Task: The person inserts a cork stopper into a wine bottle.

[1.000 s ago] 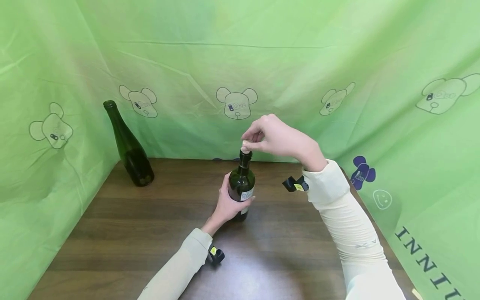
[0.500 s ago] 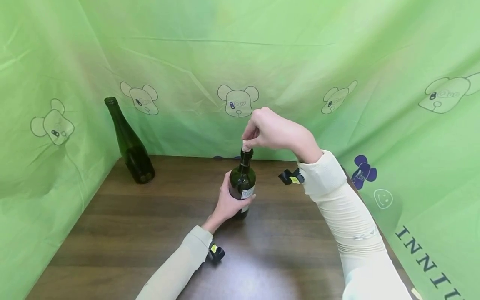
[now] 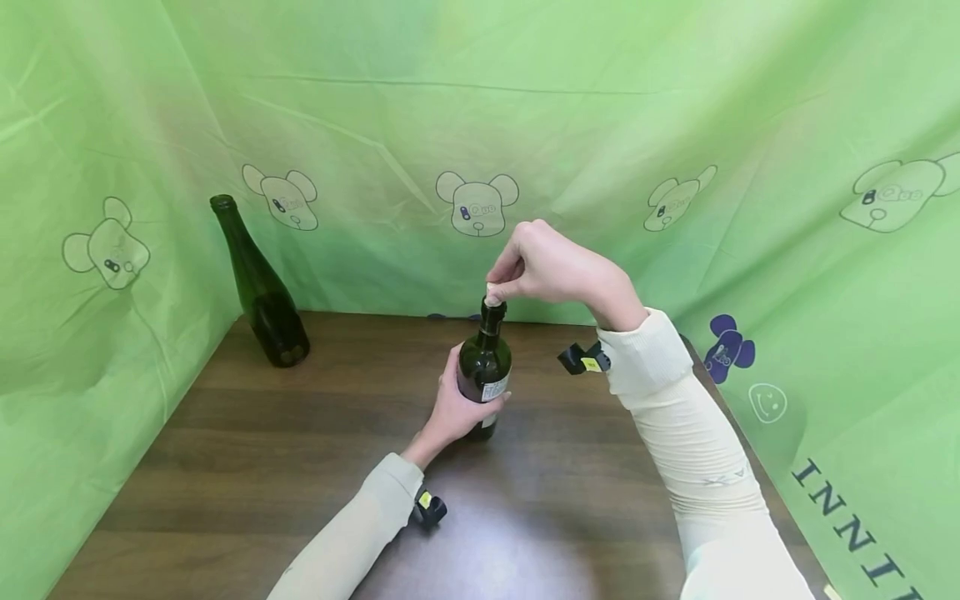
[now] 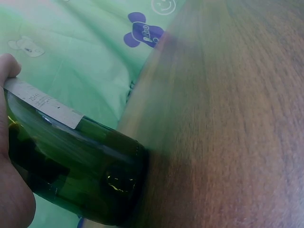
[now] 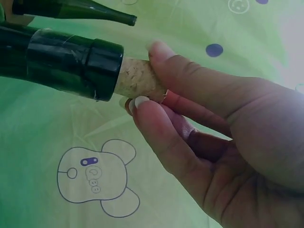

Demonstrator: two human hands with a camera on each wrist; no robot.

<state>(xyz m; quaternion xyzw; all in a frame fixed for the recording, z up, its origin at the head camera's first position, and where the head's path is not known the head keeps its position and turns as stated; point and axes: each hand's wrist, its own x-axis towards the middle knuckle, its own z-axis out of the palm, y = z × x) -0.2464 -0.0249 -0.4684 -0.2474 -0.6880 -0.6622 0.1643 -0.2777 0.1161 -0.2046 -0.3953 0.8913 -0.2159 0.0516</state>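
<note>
A green glass wine bottle (image 3: 483,362) with a pale label stands upright on the wooden table. My left hand (image 3: 457,408) grips it round the body; in the left wrist view the bottle's lower part (image 4: 90,166) shows beside my palm, its base at the tabletop. Above the neck, my right hand (image 3: 555,267) pinches a cork (image 3: 492,292). The right wrist view shows this cork (image 5: 137,78) at the bottle's mouth, in line with the neck (image 5: 76,61), its outer end between my thumb and fingers. A good length of cork shows outside the rim.
Another green bottle (image 3: 266,308), taller and without a visible label, stands at the table's back left corner. Green cloth (image 3: 360,150) printed with bear heads hangs behind and beside the brown table (image 3: 300,467). A black wrist device (image 3: 583,358) sticks out from the right cuff.
My right hand rose a little with the cork, then came slightly back down. My left hand keeps its grip on the bottle, which stays in place.
</note>
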